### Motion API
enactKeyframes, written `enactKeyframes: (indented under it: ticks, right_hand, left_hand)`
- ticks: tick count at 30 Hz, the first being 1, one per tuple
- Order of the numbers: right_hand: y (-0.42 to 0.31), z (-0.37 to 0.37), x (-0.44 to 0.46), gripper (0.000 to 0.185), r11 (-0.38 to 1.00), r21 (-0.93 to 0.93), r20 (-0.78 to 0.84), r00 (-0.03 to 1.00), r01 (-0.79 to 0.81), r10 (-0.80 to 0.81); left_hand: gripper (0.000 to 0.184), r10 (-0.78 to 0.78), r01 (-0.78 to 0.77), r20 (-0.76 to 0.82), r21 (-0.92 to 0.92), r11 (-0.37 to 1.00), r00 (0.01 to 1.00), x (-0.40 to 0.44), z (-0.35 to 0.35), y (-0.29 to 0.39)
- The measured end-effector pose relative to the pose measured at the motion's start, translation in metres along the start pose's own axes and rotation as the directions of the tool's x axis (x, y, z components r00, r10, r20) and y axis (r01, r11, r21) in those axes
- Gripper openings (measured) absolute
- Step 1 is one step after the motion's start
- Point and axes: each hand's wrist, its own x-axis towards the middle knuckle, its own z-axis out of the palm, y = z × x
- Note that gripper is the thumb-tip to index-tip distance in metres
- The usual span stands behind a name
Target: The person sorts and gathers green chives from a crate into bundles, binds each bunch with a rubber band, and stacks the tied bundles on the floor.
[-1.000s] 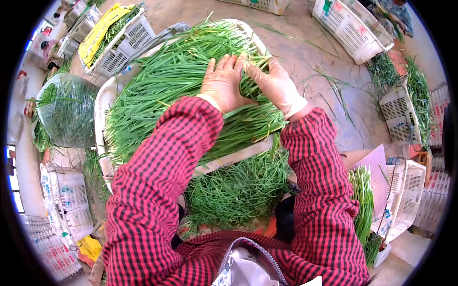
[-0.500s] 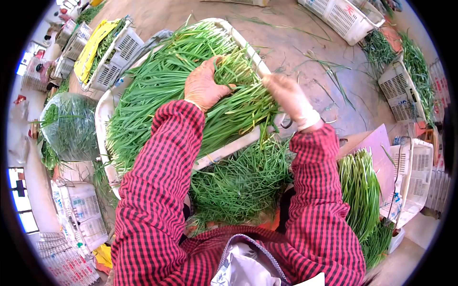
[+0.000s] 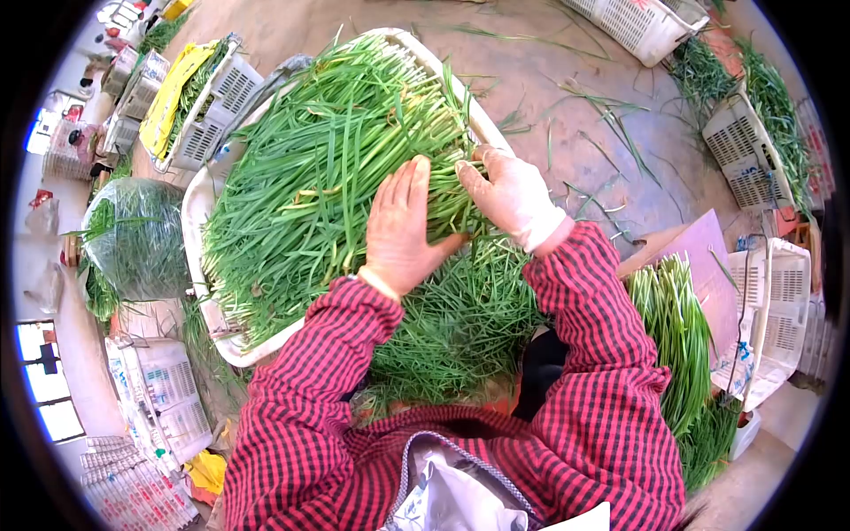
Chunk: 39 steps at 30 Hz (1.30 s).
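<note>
Inside the white crate (image 3: 237,357), long green stalks (image 3: 310,168) lie heaped up to the rim. Near its right edge, the left hand (image 3: 397,228) rests on them, fingers extended and thumb spread, while the right hand (image 3: 515,196) pinches stem ends between thumb and fingers. Beyond that edge, brown floor (image 3: 531,84) gives open room, crossed by scattered leaves. Loose greens (image 3: 452,332) fill the space between crate and person. Slotted baskets (image 3: 748,155) and a plastic-wrapped bundle (image 3: 140,237) stand around the room.
</note>
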Motion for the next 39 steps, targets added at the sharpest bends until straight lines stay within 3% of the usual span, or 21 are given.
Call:
enactKeyframes:
  ticks: [3, 5, 6, 7, 8, 9, 10, 11, 13, 16, 20, 22, 25, 26, 28, 29, 30, 31, 33, 35, 39]
  right_hand:
    - [-0.012, -0.011, -0.014, 0.047, 0.995, 0.099, 0.017, 1.000, 0.008, -0.010]
    - [-0.013, -0.014, -0.015, 0.045, 0.995, 0.101, 0.028, 0.999, 0.016, -0.019]
    - [-0.010, -0.016, -0.015, 0.046, 0.985, 0.153, -0.028, 0.996, 0.082, -0.079]
    - [-0.006, -0.017, -0.014, 0.048, 0.968, 0.199, -0.086, 0.987, 0.151, -0.136]
    - [0.008, -0.011, -0.006, 0.055, 0.892, 0.426, -0.075, 0.988, 0.151, -0.132]
    - [0.004, -0.022, -0.007, 0.049, 0.847, 0.514, -0.093, 0.991, 0.134, -0.101]
    - [0.000, -0.034, -0.008, 0.045, 0.792, 0.598, -0.111, 0.991, 0.122, -0.070]
    - [0.001, -0.039, -0.007, 0.044, 0.655, 0.741, -0.158, 0.986, 0.148, -0.043]
    - [0.007, -0.051, -0.008, 0.045, 0.575, 0.815, -0.092, 0.996, 0.076, -0.001]
    - [0.010, -0.045, -0.010, 0.039, 0.573, 0.820, 0.138, 0.971, -0.002, -0.195]
    - [0.010, -0.019, -0.015, 0.035, 0.669, 0.743, 0.151, 0.978, -0.018, -0.141]
    - [0.013, -0.019, -0.016, 0.036, 0.361, 0.932, 0.033, 0.993, 0.011, -0.115]
    - [0.006, 0.016, -0.021, 0.037, 0.235, 0.972, 0.045, 0.996, -0.025, -0.080]
    - [0.003, 0.030, -0.020, 0.043, 0.389, 0.920, -0.022, 0.999, 0.036, -0.042]
    - [-0.019, 0.037, -0.014, 0.058, 0.351, 0.928, -0.110, 0.992, 0.126, -0.063]
    - [-0.032, 0.039, -0.008, 0.064, 0.350, 0.923, -0.150, 0.988, 0.157, -0.048]
    - [-0.053, 0.042, -0.009, 0.070, 0.380, 0.907, -0.166, 0.983, 0.184, -0.079]
    - [-0.073, 0.046, -0.012, 0.075, 0.410, 0.887, -0.184, 0.977, 0.213, -0.111]
    - [-0.100, 0.056, -0.025, 0.079, 0.603, 0.708, -0.274, 0.929, 0.369, -0.247]
    - [-0.117, 0.059, -0.037, 0.090, 0.628, 0.632, -0.265, 0.887, 0.455, -0.377]
    - [-0.159, 0.055, -0.060, 0.090, 0.713, 0.360, -0.316, 0.797, 0.602, -0.514]
  left_hand:
    - [0.101, -0.049, 0.053, -0.074, 0.053, 0.997, 0.996, 0.018, 0.000, 0.019]
    - [0.082, -0.204, 0.213, 0.163, -0.037, 0.976, 0.965, 0.026, -0.001, 0.018]
    - [0.064, -0.166, 0.171, 0.073, -0.058, 0.984, 0.983, 0.029, -0.003, 0.014]
    - [0.064, -0.165, 0.169, 0.072, -0.056, 0.984, 0.984, 0.033, -0.006, 0.009]
    - [0.062, -0.291, 0.298, 0.062, -0.240, 0.924, 0.955, 0.037, -0.009, 0.004]
    - [0.060, -0.413, 0.406, 0.076, -0.412, 0.816, 0.908, 0.039, -0.012, -0.004]
    - [0.054, -0.408, 0.381, 0.074, -0.536, 0.753, 0.910, 0.040, -0.020, -0.017]
    - [0.054, -0.461, 0.330, 0.149, -0.879, 0.343, 0.875, 0.034, -0.027, -0.021]
    - [0.055, -0.481, 0.272, 0.118, -0.926, 0.263, 0.869, 0.024, -0.046, -0.040]
    - [0.053, -0.481, 0.247, 0.138, -0.954, 0.171, 0.866, 0.011, -0.058, -0.062]
    - [0.049, -0.521, 0.246, 0.071, -0.929, 0.275, 0.851, 0.014, -0.052, -0.050]
    - [0.049, -0.507, 0.225, 0.057, -0.935, 0.275, 0.860, 0.013, -0.051, -0.051]
    - [0.051, -0.499, 0.202, 0.053, -0.947, 0.251, 0.865, 0.011, -0.046, -0.049]
    - [0.052, -0.492, 0.216, 0.047, -0.932, 0.293, 0.869, 0.009, -0.044, -0.045]
    - [0.055, -0.431, 0.195, 0.004, -0.896, 0.399, 0.902, 0.007, -0.040, -0.041]
    - [0.070, -0.416, 0.270, 0.079, -0.864, 0.425, 0.906, 0.005, -0.043, -0.038]
    - [0.074, -0.272, 0.183, -0.038, -0.651, 0.737, 0.961, 0.003, -0.048, -0.032]
    - [0.078, -0.085, 0.045, -0.101, -0.347, 0.937, 0.991, 0.000, -0.051, -0.025]
    - [0.079, -0.122, 0.068, -0.049, -0.602, 0.795, 0.991, -0.008, -0.057, -0.015]
    - [0.076, -0.219, 0.135, -0.015, -0.747, 0.650, 0.976, -0.023, -0.064, -0.019]
    - [0.069, -0.408, 0.157, -0.026, -0.900, 0.407, 0.912, -0.044, -0.073, -0.043]
